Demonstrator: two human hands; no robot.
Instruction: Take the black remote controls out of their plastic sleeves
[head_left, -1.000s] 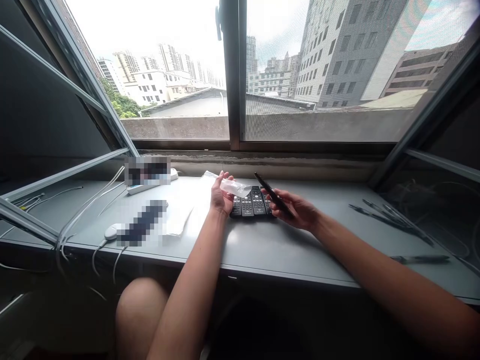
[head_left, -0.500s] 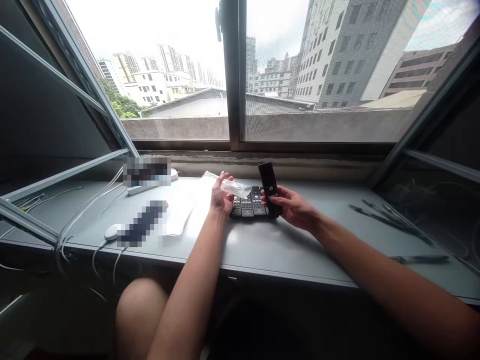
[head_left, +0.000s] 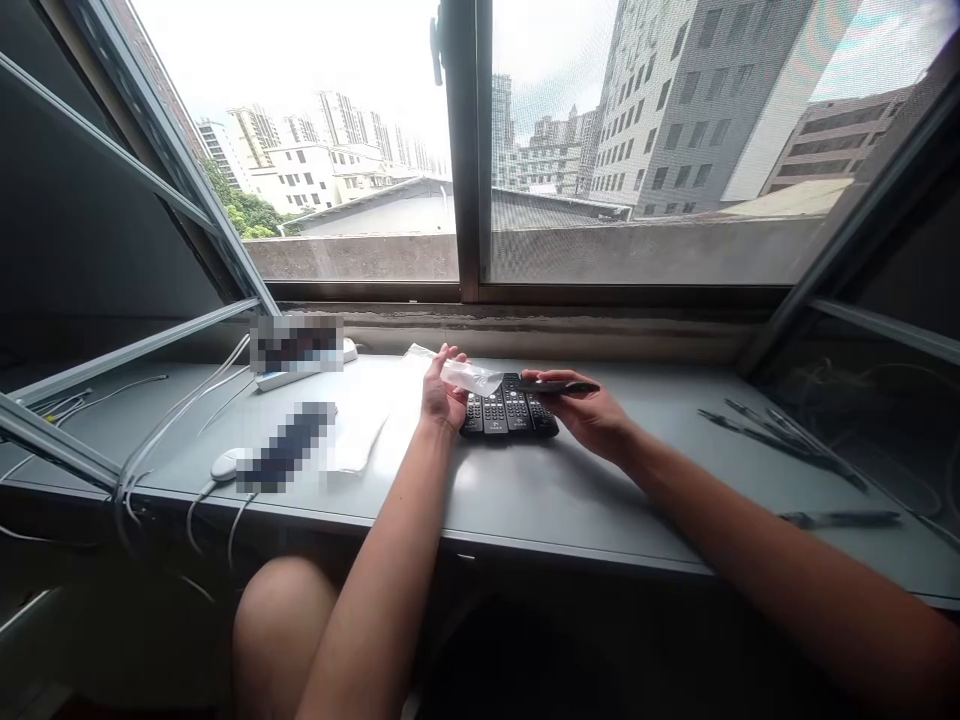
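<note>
Left hand (head_left: 444, 398): fingers curled, holding translucent plastic sleeve (head_left: 474, 378). Right hand (head_left: 596, 420): pinching 1 black remote control (head_left: 574, 387), roughly level, above desk (head_left: 555, 510), right of sleeve. Below: row of black remotes (head_left: 507, 418), side by side. Handling advised: steady light grip, buttons unpressed, sleeve uncrumpled.

Indoor window-side workstation; office or workshop use cannot be distinguished.
A plain gray worktop (head_left: 525, 505) is set below a sliding window (head_left: 469, 180), which faces a low roof (head_left: 390, 207) and multi-storey buildings (head_left: 667, 120). Metal frame members (head_left: 191, 190) flank the worktop. White cables (head_left: 117, 490) cross its left front edge; remote controls (head_left: 496, 418) lie side by side near its rear.
</note>
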